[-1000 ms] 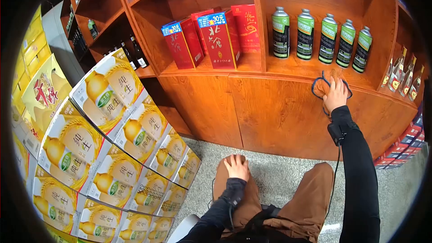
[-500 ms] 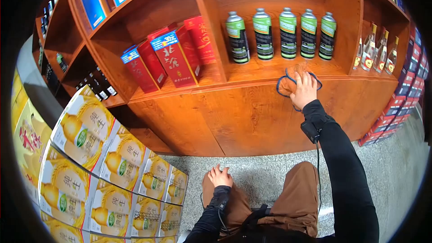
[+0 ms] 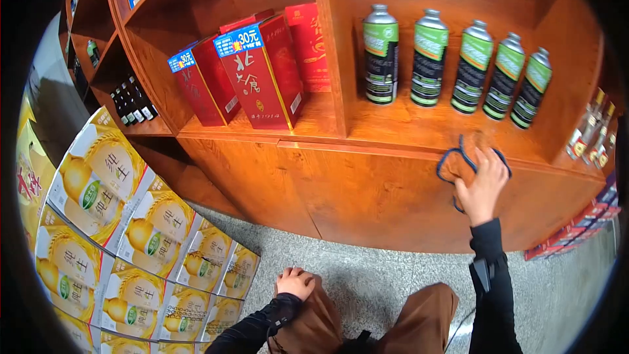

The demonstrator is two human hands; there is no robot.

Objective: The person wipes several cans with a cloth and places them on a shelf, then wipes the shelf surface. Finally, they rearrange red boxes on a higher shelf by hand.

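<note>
- Our right hand (image 3: 483, 187) lies flat on a cloth (image 3: 453, 165), fingers spread wide, pressing on it rather than gripping it.
- The cloth is brown with a blue edge. It sits on the front lip of the wooden shelf (image 3: 386, 145), right of centre, and part of it hangs over the lip.
- Our left hand (image 3: 295, 283) rests on our left knee (image 3: 313, 320), low and near. Fingers are half curled and narrow, with nothing in them.
- Both sleeves are black and the trousers are brown.
- Just beyond the cloth, five green-label metal bottles (image 3: 429, 58) stand upright in a row on the same shelf. They are close to the cloth but not touching it.
- A wooden divider (image 3: 331, 46) stands to the left of the bottles.
- Left of the divider are red boxes (image 3: 261, 69), upright, with blue price tags reading 30.
- At the far right edge are small bottles (image 3: 590, 134), too blurred to read.
- On the far left shelf are dark bottles (image 3: 133, 101).
- Yellow cartons (image 3: 114, 180) with a pear print are stacked on the left, near us.
- A grey speckled floor (image 3: 373, 272) lies below the cabinet front.
</note>
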